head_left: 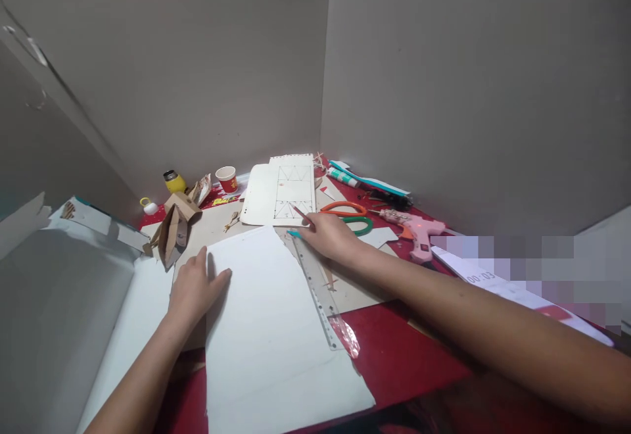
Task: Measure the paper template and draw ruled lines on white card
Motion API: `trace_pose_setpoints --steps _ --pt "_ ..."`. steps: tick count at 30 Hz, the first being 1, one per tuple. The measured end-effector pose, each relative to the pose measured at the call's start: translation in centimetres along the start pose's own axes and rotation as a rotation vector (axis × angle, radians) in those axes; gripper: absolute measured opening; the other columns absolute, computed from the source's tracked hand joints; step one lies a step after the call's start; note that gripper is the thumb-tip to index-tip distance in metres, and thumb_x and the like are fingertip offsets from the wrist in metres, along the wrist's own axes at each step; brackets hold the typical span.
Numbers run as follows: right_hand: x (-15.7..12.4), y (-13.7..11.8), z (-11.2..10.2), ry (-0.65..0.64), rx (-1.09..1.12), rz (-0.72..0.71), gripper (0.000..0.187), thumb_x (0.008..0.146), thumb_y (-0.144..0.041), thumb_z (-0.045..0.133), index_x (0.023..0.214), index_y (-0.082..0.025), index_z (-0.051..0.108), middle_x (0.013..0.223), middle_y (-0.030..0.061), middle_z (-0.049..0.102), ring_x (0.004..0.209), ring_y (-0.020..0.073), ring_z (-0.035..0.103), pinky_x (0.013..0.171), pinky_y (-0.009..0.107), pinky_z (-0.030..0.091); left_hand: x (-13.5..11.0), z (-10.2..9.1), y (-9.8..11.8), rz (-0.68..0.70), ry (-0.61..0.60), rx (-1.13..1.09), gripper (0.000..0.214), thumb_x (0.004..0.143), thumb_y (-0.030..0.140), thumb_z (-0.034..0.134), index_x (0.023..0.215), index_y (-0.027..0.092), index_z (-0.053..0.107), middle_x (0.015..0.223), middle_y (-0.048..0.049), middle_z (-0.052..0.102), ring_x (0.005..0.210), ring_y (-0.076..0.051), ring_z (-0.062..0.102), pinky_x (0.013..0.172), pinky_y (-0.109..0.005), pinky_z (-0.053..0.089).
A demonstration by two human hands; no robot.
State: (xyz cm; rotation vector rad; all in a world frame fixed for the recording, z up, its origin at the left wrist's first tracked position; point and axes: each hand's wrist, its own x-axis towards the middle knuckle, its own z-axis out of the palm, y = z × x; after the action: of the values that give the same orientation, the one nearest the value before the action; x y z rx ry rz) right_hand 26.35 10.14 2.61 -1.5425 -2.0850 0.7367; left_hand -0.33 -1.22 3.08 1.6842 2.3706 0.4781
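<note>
A large white sheet (261, 335) of paper or thin board lies in front of me. My left hand (192, 292) rests at its left edge, thumb and fingers apart, the thumb on the sheet. In my right hand (332, 237) is a pencil (303, 216), slanting up to the left near the sheet's far right corner. A small teal piece (294, 233) shows beside those fingers; I cannot make out what it is. Along the sheet's right edge lies a clear ruler (318, 292), its far end near my right hand. Beyond is a white page (259, 191) with triangle-patterned rectangles drawn on it.
Right of my right hand are orange and green scissors handles (362, 225), a pink glue gun (419, 231) and a phone (513, 289) showing a timer. At the back left stand a paper cup (227, 181), a yellow bottle (175, 183) and folded cardboard (175, 227). Grey walls enclose the table.
</note>
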Motion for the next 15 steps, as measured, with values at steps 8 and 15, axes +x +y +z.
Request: trace_pose_setpoints --steps 8,15 --pt "1.0 -2.1 2.1 -0.111 0.117 0.071 0.013 0.078 -0.022 0.065 0.068 -0.016 0.060 0.061 0.0031 0.060 0.060 0.0159 0.055 0.056 0.025 0.034 1.0 1.1 -2.4 -0.179 0.081 -0.489 0.086 0.069 0.051 0.071 0.141 0.009 0.047 0.107 -0.0161 0.070 0.090 -0.029 0.068 0.079 -0.039 0.049" --pt "1.8 -2.0 2.1 -0.147 0.379 0.087 0.023 0.073 -0.023 0.072 0.067 -0.019 0.050 0.052 -0.0064 0.048 0.049 0.0087 0.044 0.048 0.021 0.032 0.3 0.9 -1.9 -0.181 -0.020 -0.986 0.054 0.060 0.047 0.077 0.102 0.016 0.062 0.078 -0.0055 0.072 0.063 -0.022 0.068 0.057 -0.031 0.050"
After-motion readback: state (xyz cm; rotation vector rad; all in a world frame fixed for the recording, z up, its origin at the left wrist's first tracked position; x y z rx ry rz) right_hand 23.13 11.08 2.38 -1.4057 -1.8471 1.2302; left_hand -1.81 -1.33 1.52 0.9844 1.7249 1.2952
